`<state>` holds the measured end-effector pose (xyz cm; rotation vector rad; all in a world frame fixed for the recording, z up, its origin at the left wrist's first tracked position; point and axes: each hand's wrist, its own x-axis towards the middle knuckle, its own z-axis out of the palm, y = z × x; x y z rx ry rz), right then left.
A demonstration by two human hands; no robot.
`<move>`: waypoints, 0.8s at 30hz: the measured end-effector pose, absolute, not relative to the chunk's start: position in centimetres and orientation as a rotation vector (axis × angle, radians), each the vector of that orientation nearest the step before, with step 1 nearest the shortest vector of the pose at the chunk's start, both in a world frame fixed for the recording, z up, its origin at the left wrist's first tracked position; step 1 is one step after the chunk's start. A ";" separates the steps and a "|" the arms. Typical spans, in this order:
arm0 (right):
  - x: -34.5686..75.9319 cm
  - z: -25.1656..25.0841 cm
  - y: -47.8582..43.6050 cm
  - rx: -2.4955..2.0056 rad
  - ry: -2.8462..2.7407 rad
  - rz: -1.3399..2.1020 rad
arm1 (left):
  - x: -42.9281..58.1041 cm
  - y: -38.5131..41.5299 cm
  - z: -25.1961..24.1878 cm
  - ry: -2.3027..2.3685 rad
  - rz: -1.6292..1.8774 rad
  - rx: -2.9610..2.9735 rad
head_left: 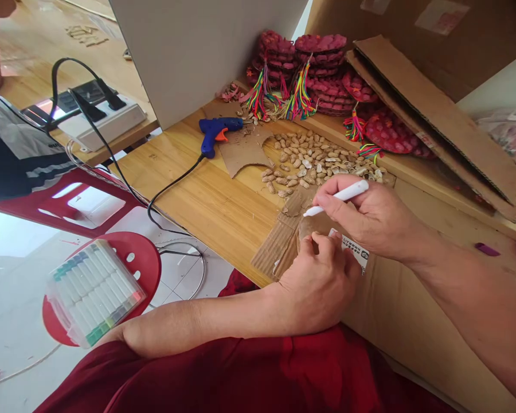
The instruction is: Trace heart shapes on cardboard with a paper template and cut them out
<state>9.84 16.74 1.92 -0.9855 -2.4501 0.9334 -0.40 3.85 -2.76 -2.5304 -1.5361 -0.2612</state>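
Observation:
My right hand (pixel 361 215) is closed around a white marker (pixel 337 198), its tip pointing down and left, just above a small brown piece (pixel 308 225). Fingers bent, my left hand (pixel 320 281) presses on that piece, whose lower part the hand hides. A white printed label (pixel 356 250) shows beside the left fingers. Under the hands lies torn corrugated cardboard (pixel 275 246). Peanut shells (pixel 309 160) are spread on the table beyond the hands. Further left lies a blue glue gun (pixel 212 135) with an orange trigger, partly by a cut cardboard piece (pixel 245 150).
Red decorated bundles with colourful tassels (pixel 301 94) are stacked at the back. Cardboard sheets (pixel 438 120) lean at the right. A marker box (pixel 97 292) rests on a red stool (pixel 148 258). A power strip (pixel 101 123) and another person's sleeve (pixel 21 158) are at left.

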 end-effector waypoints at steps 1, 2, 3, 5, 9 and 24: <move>9.6 1.8 16.9 -0.980 -2.459 0.921 | -0.4 3.9 -2.7 -1.530 -0.269 -2.527; 9.4 1.8 17.0 -0.971 -2.473 0.910 | -0.5 3.9 -2.7 -1.524 -0.276 -2.523; 9.2 1.8 17.0 -0.959 -2.489 0.894 | -0.5 3.9 -2.7 -1.517 -0.285 -2.519; 8.7 1.9 17.1 -0.939 -2.528 0.854 | -0.5 3.9 -2.8 -1.513 -0.295 -2.519; 7.6 2.2 17.3 -0.925 -2.578 0.840 | -0.5 4.0 -2.7 -1.521 -0.284 -2.548; 5.7 2.6 17.1 -0.936 -2.863 0.658 | -0.5 4.1 -2.5 -1.532 -0.278 -2.574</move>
